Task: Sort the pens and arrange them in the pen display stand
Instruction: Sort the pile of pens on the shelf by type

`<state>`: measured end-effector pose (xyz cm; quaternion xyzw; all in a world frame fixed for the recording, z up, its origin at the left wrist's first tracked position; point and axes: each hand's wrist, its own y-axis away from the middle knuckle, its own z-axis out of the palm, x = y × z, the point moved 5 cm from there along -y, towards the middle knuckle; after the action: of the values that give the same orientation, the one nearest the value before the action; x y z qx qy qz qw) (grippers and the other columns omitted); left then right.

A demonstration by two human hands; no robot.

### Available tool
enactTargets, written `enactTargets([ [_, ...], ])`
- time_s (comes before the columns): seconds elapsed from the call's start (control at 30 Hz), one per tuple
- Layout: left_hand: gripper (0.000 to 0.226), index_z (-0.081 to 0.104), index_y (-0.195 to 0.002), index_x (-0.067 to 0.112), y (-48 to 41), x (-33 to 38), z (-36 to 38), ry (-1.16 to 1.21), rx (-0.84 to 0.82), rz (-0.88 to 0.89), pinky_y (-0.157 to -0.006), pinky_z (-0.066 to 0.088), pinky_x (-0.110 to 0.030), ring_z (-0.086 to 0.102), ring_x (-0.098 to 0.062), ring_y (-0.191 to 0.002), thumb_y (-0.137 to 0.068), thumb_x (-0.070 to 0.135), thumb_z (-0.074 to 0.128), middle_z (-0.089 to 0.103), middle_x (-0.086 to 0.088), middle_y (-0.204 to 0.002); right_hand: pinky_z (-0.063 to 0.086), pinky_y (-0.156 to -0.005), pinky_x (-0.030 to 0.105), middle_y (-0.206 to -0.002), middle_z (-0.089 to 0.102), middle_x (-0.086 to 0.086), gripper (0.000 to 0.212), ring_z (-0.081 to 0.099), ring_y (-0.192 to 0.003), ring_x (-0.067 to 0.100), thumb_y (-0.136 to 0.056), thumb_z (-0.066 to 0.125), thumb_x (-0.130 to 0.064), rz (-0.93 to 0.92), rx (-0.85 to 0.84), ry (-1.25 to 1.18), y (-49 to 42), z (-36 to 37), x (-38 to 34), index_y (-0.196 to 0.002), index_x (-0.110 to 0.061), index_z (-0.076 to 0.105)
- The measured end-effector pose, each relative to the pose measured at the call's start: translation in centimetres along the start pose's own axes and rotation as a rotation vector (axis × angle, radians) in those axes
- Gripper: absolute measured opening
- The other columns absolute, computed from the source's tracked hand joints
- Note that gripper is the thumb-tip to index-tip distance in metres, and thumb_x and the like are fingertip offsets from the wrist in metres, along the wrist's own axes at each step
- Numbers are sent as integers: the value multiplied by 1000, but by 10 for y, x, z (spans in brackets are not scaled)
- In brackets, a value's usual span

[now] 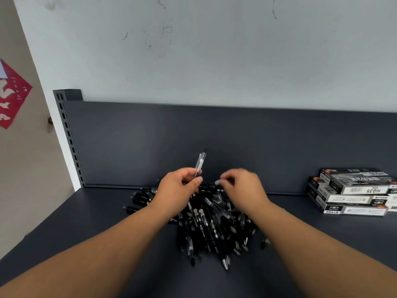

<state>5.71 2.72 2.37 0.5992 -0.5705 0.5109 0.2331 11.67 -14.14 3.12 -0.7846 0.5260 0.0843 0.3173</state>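
This looks like a stationery shop or its stock area, judged by the fittings and goods. The work surface is a dark grey metal shelf (86, 222) of the retail gondola kind, with a flat back panel (236, 136) of the same colour and a slotted upright (66, 134) at its left end, punched with paired holes for brackets. A heap of black pens (214, 222) lies loose on the shelf, many of one kind, and printed pen boxes (352, 191) are stacked at the right. Behind stands a plain white wall (214, 50) with hairline cracks, and a red paper-cut decoration (10, 95) hangs on the beige surface at the left
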Motion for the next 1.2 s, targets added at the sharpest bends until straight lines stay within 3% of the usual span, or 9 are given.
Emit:
enactTargets([
  [0.13, 18, 69, -108, 28, 2, 17, 4, -19, 9, 77, -68, 43, -2, 64, -2, -84, -93, 27, 60, 71, 11, -90, 39, -66, 4, -81, 61, -11, 5, 56, -73, -2, -88, 67, -29, -106, 294, -407, 15, -50, -30, -84, -27, 69],
  [0.33, 20, 69, -110, 21, 14, 30, 13, 205, -207, 67, -75, 54, -18, 70, -12, -86, -97, 18, 54, 75, 2, -95, 41, -54, 8, -59, 65, -5, 20, 60, -57, 1, -89, 66, -32, 37, 162, -662, 23, -48, -35, -76, -17, 69],
  [0.53, 20, 69, -108, 15, 23, 16, 10, 262, -324, -80, -77, 53, -27, 69, -9, -77, -92, 8, 61, 73, 3, -90, 58, -73, 24, -72, 71, 0, 12, 68, -65, 8, -90, 66, -24, 124, -13, -781, 27, -23, -28, -93, -15, 72],
  [0.6, 17, 69, -104, 15, 22, 11, 7, 238, -276, -108, -62, 50, -16, 69, -6, -72, -90, 7, 63, 72, 3, -86, 59, -76, 32, -79, 73, 1, 19, 69, -69, 12, -91, 65, -28, 144, -90, -710, 26, -14, -26, -102, -14, 70],
  [0.67, 16, 69, -104, 14, 21, 4, 2, 236, -195, -146, -54, 45, -10, 70, -7, -72, -91, 8, 62, 72, 3, -86, 55, -77, 29, -85, 70, -5, 25, 66, -79, 13, -89, 63, -41, 79, -184, -258, 25, -8, -21, -102, -20, 66],
  [0.73, 14, 69, -103, 14, 19, -4, -3, 247, -140, -189, -60, 49, -16, 71, -10, -76, -92, 10, 62, 72, 3, -86, 52, -78, 29, -91, 68, -5, 30, 62, -87, 16, -84, 64, -48, -11, -317, 183, 31, 3, -18, -100, -22, 65],
  [0.8, 13, 68, -103, 12, 20, -10, -6, 270, -121, -234, -76, 55, -31, 72, -14, -81, -92, 11, 62, 74, 3, -86, 53, -72, 31, -86, 68, 0, 26, 62, -83, 21, -80, 64, -41, -29, -397, 325, 37, 13, -16, -89, -17, 66],
  [0.93, 12, 66, -103, 10, 23, -18, -7, 287, -109, -311, -71, 56, -33, 71, -15, -81, -92, 10, 62, 73, -1, -89, 52, -61, 31, -66, 61, 3, 17, 59, -65, 23, -78, 57, -24, 110, -347, 208, 37, 13, -9, -69, -10, 61],
  [1.2, 8, 68, -90, 11, 31, -11, -7, 337, -108, -367, -77, 55, -39, 66, -14, -74, -93, 12, 60, 69, -4, -80, 53, -72, 28, -74, 68, -4, 10, 66, -73, 16, -84, 66, -32, 145, -201, -300, 44, -5, -47, -88, -23, 67],
])
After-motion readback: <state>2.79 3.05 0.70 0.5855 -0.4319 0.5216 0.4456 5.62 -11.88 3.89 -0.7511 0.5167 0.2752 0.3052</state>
